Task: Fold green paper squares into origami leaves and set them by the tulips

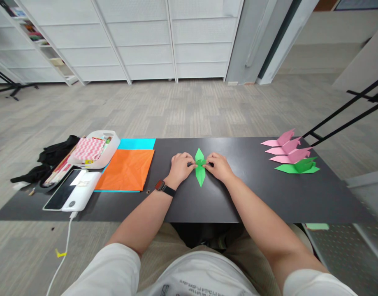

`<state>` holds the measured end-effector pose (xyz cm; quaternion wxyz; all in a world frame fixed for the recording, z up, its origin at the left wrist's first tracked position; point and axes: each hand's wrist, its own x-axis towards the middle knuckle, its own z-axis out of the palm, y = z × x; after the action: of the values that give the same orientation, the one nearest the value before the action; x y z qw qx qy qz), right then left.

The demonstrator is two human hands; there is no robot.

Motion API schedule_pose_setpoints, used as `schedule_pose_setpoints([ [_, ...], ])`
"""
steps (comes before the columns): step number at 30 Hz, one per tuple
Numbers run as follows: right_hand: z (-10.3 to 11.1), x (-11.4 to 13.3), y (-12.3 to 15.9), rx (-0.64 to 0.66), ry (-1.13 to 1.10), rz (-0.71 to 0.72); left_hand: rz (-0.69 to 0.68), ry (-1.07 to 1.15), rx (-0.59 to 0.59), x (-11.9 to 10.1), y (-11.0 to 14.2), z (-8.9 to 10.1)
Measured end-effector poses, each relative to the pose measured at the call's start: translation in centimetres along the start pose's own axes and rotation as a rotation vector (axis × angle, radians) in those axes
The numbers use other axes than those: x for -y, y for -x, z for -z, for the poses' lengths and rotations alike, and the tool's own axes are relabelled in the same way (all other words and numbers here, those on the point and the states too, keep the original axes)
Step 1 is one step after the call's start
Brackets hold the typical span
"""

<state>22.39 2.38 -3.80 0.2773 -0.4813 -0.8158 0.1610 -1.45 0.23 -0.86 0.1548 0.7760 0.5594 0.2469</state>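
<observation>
A green folded paper crane (200,174) lies on the dark table between my hands, its two pointed wings reaching away from me and toward me. My left hand (181,167) pinches its left side with thumb and forefinger. On the opposite side, my right hand (219,166) pinches the crane's right end. The fingertips cover parts of the folds there. Off to the right stand several finished paper cranes: pink ones (289,157) in a row and a green one (300,166) nearest me.
Orange paper (127,170) lies over blue sheets (137,143) left of my hands. Farther left are a white basket (110,150), a phone (63,189), a white power bank (83,191) with a cable (67,242), and black cloth (57,150). Black stand legs (339,111) rise beyond the table's right end.
</observation>
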Motion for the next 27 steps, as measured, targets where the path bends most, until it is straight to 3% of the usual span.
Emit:
schedule_pose_setpoints([
  [11, -0.1, 0.1, 0.5, -0.049, -0.025, -0.015, -0.067, 0.125, -0.051, 0.7, -0.6, 0.2],
  [15, -0.1, 1.0, 0.6, -0.071, 0.044, -0.044, 0.0, 0.394, -0.338, 1.3, -0.8, 0.6],
  [19, 0.4, 1.4, 1.3, -0.088, 0.143, -0.011, 0.107, 0.567, -0.363, 2.4, -0.9, 0.1],
  [23, 1.8, 1.7, 3.6, -0.09, 0.192, -0.003, 0.146, 0.606, -0.352, 3.0, -0.7, -0.3],
  [27, 4.0, 1.9, 8.2, -0.146, 0.17, -0.056, 0.194, 0.635, -0.342, 2.9, -0.8, -0.1],
])
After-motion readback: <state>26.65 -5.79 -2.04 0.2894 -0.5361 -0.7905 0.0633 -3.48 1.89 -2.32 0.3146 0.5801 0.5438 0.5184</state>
